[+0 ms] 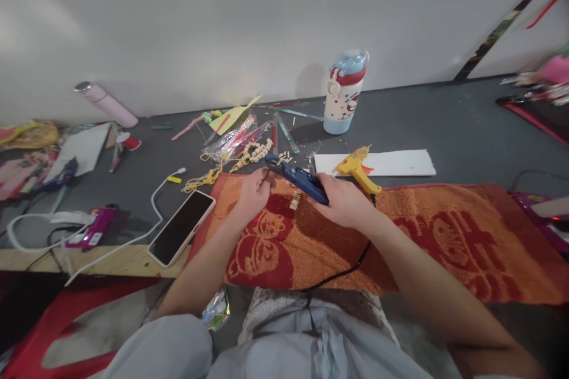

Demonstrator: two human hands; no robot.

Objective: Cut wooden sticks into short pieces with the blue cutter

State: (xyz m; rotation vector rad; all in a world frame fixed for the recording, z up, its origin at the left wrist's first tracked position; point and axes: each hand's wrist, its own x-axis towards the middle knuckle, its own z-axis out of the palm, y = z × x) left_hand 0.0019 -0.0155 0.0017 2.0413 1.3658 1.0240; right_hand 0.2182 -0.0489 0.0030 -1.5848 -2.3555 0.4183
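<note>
Terry towel (pixel 338 257) beneath a blue tool (pixel 304 182)

Nubbly orange pile, patterned in deep red, covers the middle and right of the counter's (pixel 422 112) front edge. A smooth black cord (pixel 338 277) crosses the towel to its near side. Left of it, a flat, round-cornered phone (pixel 182 228) with a dark screen lies aslant over the pale wooden strip (pixel 124 263) along that edge.

Farther in, a short row of little blocky wooden sticks (pixel 294 200) lies on the towel, between the hands. The blue tool is just beyond them, above the towel's far edge. The right hand (pixel 344 200) is wrapped around its near end; the left hand (pixel 258 189) is at the other end, fingers drawn narrowly together, though what they pinch cannot be made out. The tool is long, slim and hard-looking, tilted, with a dark, rounded far end.

Past the towel, a yellow glue gun (pixel 354 167) rests on a flat white board (pixel 400 163). Leftward are pale wooden bits (pixel 253 154), soft yellow string (pixel 204 180) and crinkled, shiny clear plastic (pixel 233 139). Toward the counter's back edge, a cylindrical bottle (pixel 341 103) with a blue top stands upright; a slim pink flask (pixel 106 103) leans near the back left corner.
</note>
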